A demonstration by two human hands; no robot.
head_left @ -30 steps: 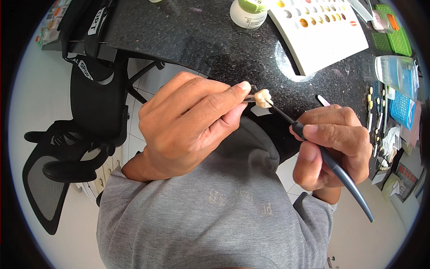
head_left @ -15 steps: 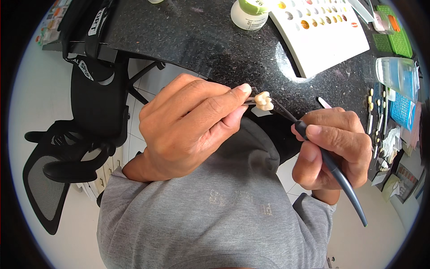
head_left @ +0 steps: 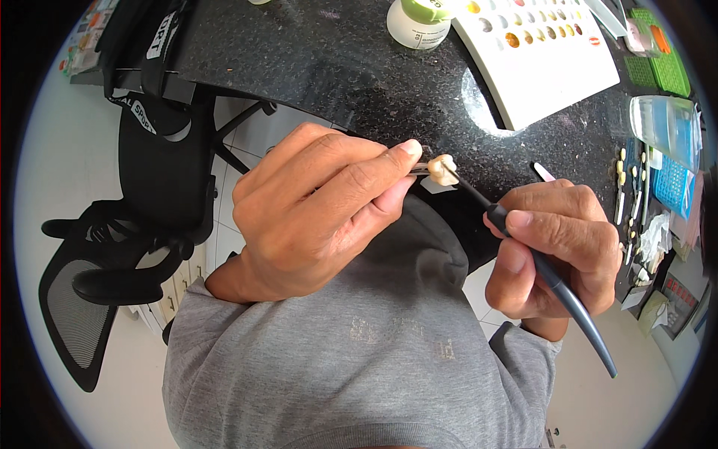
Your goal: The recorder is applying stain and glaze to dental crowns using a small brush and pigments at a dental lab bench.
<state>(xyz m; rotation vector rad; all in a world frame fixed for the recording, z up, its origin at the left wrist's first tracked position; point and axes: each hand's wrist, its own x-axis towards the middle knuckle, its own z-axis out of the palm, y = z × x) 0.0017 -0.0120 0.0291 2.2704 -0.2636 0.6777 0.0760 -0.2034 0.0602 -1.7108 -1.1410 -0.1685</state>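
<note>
My left hand [head_left: 318, 213] is closed on slim metal tweezers [head_left: 421, 170], mostly hidden by the fingers. At their end is a cream-coloured, tooth-shaped dental crown [head_left: 440, 172], held just in front of the dark tabletop's near edge. My right hand [head_left: 557, 243] grips a brush [head_left: 566, 295] like a pen, thumb and fingers around its dark, curved handle. The brush's thin dark tip reaches left and appears to touch the crown's surface. Both hands are up in front of my grey shirt, with the crown between them.
A white palette [head_left: 550, 93] with rows of coloured wells lies on the black speckled tabletop [head_left: 299, 60]. Beside it stands a jar [head_left: 419, 30] with a green lid. A clear container [head_left: 662, 127] and blue basket [head_left: 673, 187] are at right. A black chair [head_left: 161, 168] stands left.
The brush tip has moved left onto the crown, with my right hand shifting slightly. The crown has turned a little; my left hand stays almost in place.
</note>
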